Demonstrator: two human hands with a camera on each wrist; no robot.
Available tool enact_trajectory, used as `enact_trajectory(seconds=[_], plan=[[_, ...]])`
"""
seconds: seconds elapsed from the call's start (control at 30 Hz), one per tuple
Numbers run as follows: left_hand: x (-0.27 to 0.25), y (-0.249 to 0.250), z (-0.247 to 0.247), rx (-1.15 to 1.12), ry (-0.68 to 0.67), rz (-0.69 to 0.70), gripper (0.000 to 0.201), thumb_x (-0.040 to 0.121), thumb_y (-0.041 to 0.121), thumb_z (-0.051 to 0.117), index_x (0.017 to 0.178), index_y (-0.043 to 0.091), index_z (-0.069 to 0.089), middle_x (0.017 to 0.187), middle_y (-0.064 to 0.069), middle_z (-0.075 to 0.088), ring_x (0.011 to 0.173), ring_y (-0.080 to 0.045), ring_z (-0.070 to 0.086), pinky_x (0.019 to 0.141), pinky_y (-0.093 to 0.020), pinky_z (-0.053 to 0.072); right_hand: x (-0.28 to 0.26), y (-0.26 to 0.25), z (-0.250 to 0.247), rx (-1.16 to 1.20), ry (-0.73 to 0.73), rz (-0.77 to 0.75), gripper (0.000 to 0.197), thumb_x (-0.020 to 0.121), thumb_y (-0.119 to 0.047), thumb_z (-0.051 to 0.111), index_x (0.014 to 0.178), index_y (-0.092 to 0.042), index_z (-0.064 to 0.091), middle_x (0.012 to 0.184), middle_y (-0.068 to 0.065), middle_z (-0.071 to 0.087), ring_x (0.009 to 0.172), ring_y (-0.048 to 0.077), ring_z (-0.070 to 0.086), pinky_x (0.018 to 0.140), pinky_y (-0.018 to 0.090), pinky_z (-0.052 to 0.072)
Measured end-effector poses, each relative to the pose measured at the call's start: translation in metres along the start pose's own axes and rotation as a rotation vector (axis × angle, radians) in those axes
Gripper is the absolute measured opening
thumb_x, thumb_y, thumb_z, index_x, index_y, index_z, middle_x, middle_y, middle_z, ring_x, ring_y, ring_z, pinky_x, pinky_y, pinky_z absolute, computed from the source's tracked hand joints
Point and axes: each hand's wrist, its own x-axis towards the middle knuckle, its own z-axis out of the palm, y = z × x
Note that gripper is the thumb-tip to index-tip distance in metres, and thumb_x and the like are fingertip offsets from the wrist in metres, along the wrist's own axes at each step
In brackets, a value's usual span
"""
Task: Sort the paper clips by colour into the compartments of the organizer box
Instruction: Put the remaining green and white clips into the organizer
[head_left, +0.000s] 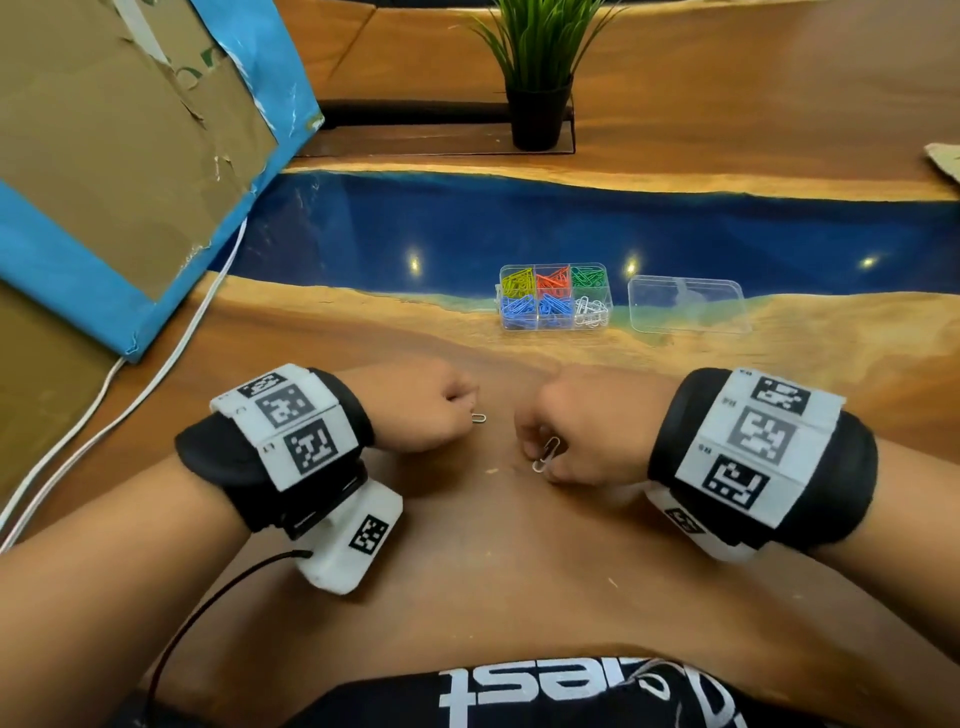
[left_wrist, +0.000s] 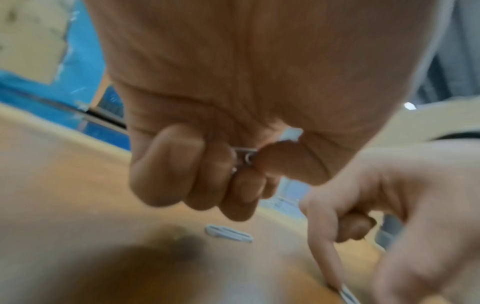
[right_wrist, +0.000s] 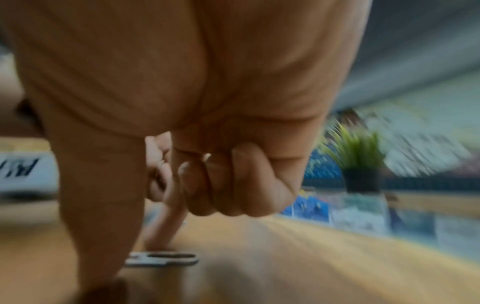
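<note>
The clear organizer box (head_left: 555, 326) stands ahead of me with yellow, red and green clips in its far compartments and blue, blue and white in the near ones. My left hand (head_left: 460, 402) is curled and pinches a white paper clip (left_wrist: 244, 157) between thumb and fingers. Another white clip (head_left: 479, 418) lies on the wood just beside those fingers, seen also below them as the loose clip (left_wrist: 228, 233). My right hand (head_left: 540, 447) pinches white clips (head_left: 548, 453) low against the table with thumb and index finger; its other fingers are curled. In the right wrist view the clip (right_wrist: 161, 258) lies flat under those fingertips.
The box's clear lid (head_left: 688, 305) lies to its right. A blue-edged cardboard box (head_left: 130, 156) and white cables (head_left: 156, 374) occupy the left. A potted plant (head_left: 540, 78) stands at the back, beyond the blue resin strip (head_left: 519, 223).
</note>
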Motion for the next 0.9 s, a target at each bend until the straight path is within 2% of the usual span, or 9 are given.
enact_trajectory(seconds=[0.13,0.2,0.33,0.4,0.5,0.6,0.73,0.83,0.9], plan=[[0.005,-0.006,0.000,-0.278,-0.018,-0.063,0.026,0.094,0.012,0.039,0.069,0.017,0.041,0.060,-0.004,0.042,0.044,-0.016,0.034,0.038,-0.019,0.031,0.002,-0.004,-0.001,-0.072,-0.018,-0.025,0.010,0.085,-0.015,0.055,0.080,-0.024,0.059,0.079,-0.005,0.055,0.080,0.018,0.055,0.059,0.023,0.038],[0.005,-0.006,-0.001,-0.399,-0.049,-0.063,0.021,0.088,0.008,0.044,0.070,0.018,0.040,0.056,-0.001,0.040,0.043,-0.014,0.033,0.038,-0.018,0.030,0.002,-0.004,-0.002,-0.112,-0.037,-0.042,0.008,0.085,-0.017,0.055,0.081,-0.022,0.060,0.078,-0.004,0.056,0.078,0.018,0.053,0.063,0.025,0.038],[-0.001,-0.004,-0.005,-0.677,-0.120,0.000,0.008,0.067,0.014,0.047,0.065,0.019,0.040,0.044,0.009,0.038,0.040,-0.007,0.030,0.038,-0.015,0.024,0.000,-0.002,0.001,-0.092,-0.074,-0.049,0.009,0.083,-0.021,0.054,0.076,-0.019,0.060,0.066,-0.005,0.054,0.074,0.019,0.054,0.055,0.022,0.037],[0.000,-0.005,-0.007,-0.711,-0.111,0.043,0.027,0.073,0.013,0.054,0.053,0.021,0.039,0.044,0.003,0.035,0.040,-0.010,0.028,0.039,-0.017,0.023,0.000,0.001,0.001,-0.041,-0.074,-0.009,0.014,0.084,-0.024,0.053,0.072,-0.018,0.057,0.068,-0.002,0.056,0.075,0.022,0.054,0.058,0.026,0.038],[0.006,-0.009,-0.007,-0.631,-0.040,0.037,0.049,0.088,0.001,0.056,0.051,0.020,0.030,0.042,0.002,0.032,0.037,-0.014,0.028,0.041,-0.019,0.023,0.001,0.012,-0.008,0.087,-0.041,0.095,0.027,0.088,-0.030,0.047,0.064,-0.021,0.042,0.066,-0.002,0.049,0.074,0.024,0.049,0.064,0.030,0.037],[0.012,-0.014,-0.005,-0.495,0.004,0.020,0.035,0.090,0.002,0.053,0.065,0.017,0.035,0.047,0.005,0.039,0.037,-0.011,0.032,0.038,-0.019,0.028,0.002,0.023,-0.019,0.589,-0.024,0.170,0.022,0.091,-0.019,0.040,0.069,-0.017,0.043,0.068,0.008,0.053,0.059,0.024,0.049,0.056,0.032,0.043],[0.012,-0.010,-0.004,-0.185,0.071,0.037,0.009,0.092,0.011,0.051,0.090,0.020,0.051,0.068,0.007,0.051,0.060,-0.007,0.045,0.060,-0.022,0.038,0.001,0.040,-0.025,1.203,0.024,0.216,0.018,0.085,-0.001,0.032,0.076,-0.015,0.040,0.055,0.004,0.041,0.043,0.014,0.034,0.036,0.016,0.026],[0.011,-0.007,-0.003,-0.007,0.099,0.031,0.008,0.089,0.022,0.060,0.097,0.021,0.057,0.071,0.012,0.049,0.065,-0.002,0.044,0.059,-0.015,0.035,0.004,0.055,-0.033,1.327,0.178,0.333,0.011,0.089,-0.007,0.043,0.082,-0.012,0.050,0.060,0.003,0.043,0.046,0.012,0.037,0.035,0.017,0.031],[0.013,-0.007,-0.002,0.086,0.098,0.023,0.023,0.081,0.033,0.070,0.098,0.023,0.059,0.071,0.013,0.045,0.066,-0.002,0.044,0.060,-0.021,0.034,0.006,0.064,-0.040,1.326,0.320,0.442,0.007,0.091,-0.010,0.049,0.093,-0.009,0.055,0.066,0.006,0.049,0.052,0.014,0.043,0.039,0.019,0.040]])
